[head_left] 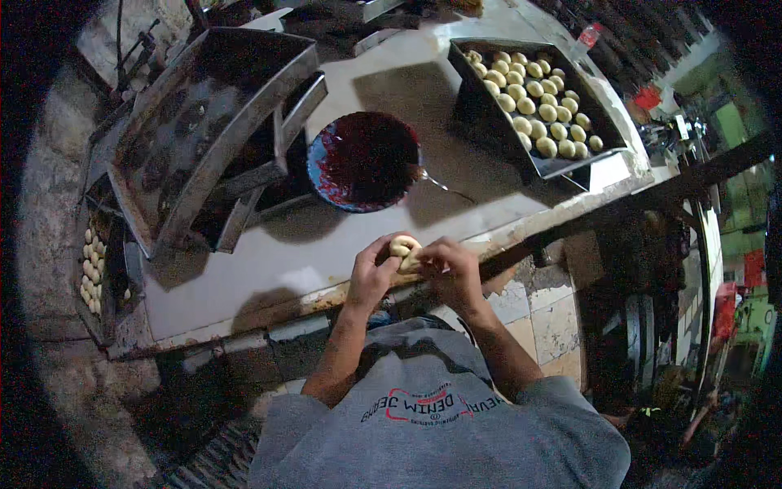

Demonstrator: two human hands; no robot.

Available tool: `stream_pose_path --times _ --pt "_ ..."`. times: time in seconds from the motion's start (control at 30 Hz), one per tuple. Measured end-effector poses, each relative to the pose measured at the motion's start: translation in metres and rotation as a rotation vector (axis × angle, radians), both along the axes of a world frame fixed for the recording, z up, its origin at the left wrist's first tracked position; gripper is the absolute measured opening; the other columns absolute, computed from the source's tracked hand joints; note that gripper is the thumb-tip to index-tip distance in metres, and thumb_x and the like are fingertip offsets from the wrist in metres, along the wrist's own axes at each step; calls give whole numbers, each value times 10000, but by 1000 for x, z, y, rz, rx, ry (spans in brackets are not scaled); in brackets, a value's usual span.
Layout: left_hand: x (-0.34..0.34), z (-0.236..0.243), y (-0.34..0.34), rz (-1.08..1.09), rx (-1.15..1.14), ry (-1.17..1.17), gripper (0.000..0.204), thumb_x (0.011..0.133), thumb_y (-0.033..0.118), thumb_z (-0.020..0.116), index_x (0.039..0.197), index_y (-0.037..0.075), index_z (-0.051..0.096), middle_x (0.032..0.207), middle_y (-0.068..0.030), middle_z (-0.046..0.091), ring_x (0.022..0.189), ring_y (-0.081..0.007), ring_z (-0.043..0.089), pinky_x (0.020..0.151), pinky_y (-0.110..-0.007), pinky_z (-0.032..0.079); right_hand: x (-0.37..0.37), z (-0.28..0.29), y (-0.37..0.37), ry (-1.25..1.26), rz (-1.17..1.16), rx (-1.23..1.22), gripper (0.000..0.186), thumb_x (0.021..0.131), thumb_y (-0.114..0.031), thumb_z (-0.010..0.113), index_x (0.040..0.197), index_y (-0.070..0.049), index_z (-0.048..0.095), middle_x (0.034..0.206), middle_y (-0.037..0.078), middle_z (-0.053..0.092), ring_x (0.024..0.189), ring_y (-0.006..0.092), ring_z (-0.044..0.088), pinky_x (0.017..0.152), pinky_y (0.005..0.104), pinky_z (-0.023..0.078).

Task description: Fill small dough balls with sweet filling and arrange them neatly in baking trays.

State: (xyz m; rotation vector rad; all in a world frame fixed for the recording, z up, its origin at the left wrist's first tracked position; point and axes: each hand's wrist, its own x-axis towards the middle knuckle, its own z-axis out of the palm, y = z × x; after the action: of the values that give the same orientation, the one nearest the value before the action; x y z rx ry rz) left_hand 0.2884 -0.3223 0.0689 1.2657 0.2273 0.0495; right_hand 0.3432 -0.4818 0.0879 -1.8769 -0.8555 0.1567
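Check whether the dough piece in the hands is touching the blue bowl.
Apart. The head view shows a strip of pale tabletop between the dough piece and the blue bowl.

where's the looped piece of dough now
In the head view, the dough is just right of centre, between the left hand and right hand, over the table's near edge, below the bowl.

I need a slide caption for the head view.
Left hand holding pale looped dough, right hand at its edge, near a round blue bowl smeared red.
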Motion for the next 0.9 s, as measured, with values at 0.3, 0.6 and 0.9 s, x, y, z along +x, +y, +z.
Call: stream_pose_path --times 0.3,0.6,0.9 --pt "-36 30 -80 17 -88 -47 321 747 84 554 1061 16 537 997 -63 555 931 -150 519 839 -283 423 -26 15 -67 520 -192 140 211 659 -45 711 818 20 590 771 47 586 673 101 540 619 231 448" --pt "-75 3 -124 426 62 13 275 774 94 550 1034 5 537 998 -64 564 868 -141 546 751 -270 455 -86 13 -77 -38 -217 36 269 679 -16 636 943 -32 589 904 120 553 798 267 584 678 310 489" --pt "-97 17 -95 136 301 18 312 727 -24 386 950 13 601 1038 -86 563 989 -173 520 883 -291 392 -62 -3 -64 -24 48 36 199 674 -42 632 866 -31 581 785 109 541 689 249 568 616 306 471"
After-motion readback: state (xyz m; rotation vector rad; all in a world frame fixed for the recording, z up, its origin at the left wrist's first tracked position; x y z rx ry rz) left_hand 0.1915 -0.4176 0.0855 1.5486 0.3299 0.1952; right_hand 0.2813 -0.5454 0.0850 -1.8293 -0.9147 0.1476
